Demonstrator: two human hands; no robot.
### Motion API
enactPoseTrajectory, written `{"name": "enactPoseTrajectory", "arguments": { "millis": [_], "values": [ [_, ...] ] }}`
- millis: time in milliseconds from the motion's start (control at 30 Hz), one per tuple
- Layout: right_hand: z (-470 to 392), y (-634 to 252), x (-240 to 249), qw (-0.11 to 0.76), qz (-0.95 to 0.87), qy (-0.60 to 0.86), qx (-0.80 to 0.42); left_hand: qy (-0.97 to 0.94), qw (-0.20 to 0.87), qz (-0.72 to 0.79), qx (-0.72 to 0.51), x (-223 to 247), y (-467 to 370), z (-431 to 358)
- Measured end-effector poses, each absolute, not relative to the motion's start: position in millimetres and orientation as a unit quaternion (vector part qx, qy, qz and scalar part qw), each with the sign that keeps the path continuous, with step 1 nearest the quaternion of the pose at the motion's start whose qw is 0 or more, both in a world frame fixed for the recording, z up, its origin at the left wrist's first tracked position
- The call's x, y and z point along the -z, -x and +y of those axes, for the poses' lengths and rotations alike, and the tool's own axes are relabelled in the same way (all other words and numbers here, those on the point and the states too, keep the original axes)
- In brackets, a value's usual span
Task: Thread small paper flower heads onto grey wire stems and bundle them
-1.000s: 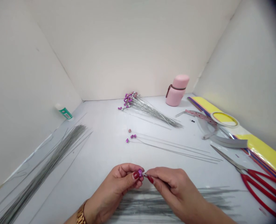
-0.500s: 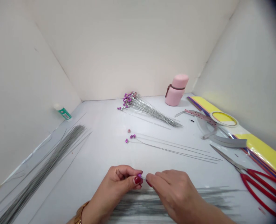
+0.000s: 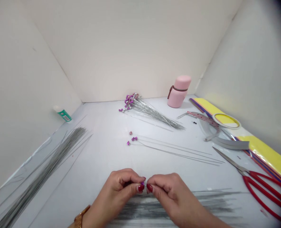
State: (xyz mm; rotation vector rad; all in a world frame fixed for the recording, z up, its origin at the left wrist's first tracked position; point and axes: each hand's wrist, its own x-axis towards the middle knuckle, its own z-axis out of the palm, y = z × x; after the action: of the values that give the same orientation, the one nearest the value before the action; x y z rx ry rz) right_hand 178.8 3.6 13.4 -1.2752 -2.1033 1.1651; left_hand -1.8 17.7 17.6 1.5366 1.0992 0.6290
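Between thumb and fingers, my left hand point(image 3: 123, 193) pinches a small purple bead point(image 3: 142, 183), mostly covered by the fingertips. Right beside it my right hand point(image 3: 172, 194) is closed in a pinch on a thin wire point(image 3: 145, 185) that runs to the bead; only a short bit shows. Beneath both hands lies a layer of grey wires point(image 3: 142, 210). Beyond them, several wires point(image 3: 178, 151) tipped with purple beads point(image 3: 134, 138) rest on the table, with a loose pinkish bead point(image 3: 130, 133) nearby.
At the back lies a bundle of beaded wires point(image 3: 154, 112), with a pink bottle point(image 3: 179, 91) to its right. Bare wires point(image 3: 52, 161) and a green-and-white tube point(image 3: 64, 114) are on the left. Red-handled scissors point(image 3: 247, 175), a tape roll point(image 3: 226, 121) and yellow sheets point(image 3: 268, 148) lie right.
My right hand has turned so its thumb now faces me, its fingertips pinching close to the bead. My left hand stays nearly in place, holding the bead.
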Motion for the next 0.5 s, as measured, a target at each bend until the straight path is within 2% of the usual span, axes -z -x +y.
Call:
{"name": "enactPoseTrajectory", "arguments": {
  "millis": [67,133,300,400,500],
  "values": [
    [3,-177,-11,0.213,-0.749,0.463,-0.423,-0.656,0.535,0.462,-0.266,-19,1,17],
    [3,-177,-7,0.219,-0.788,0.448,-0.362,-0.643,0.542,0.468,-0.272,-20,-1,17],
    [6,-179,1,0.244,-0.869,0.4,-0.16,-0.442,0.688,0.487,-0.306,-19,-7,20],
    [10,-183,-3,0.251,-0.867,0.404,-0.148,-0.376,0.714,0.487,-0.333,-17,-3,25],
    [15,-189,-9,0.268,-0.842,0.426,-0.192,-0.328,0.695,0.51,-0.386,-12,6,30]
  ]
}}
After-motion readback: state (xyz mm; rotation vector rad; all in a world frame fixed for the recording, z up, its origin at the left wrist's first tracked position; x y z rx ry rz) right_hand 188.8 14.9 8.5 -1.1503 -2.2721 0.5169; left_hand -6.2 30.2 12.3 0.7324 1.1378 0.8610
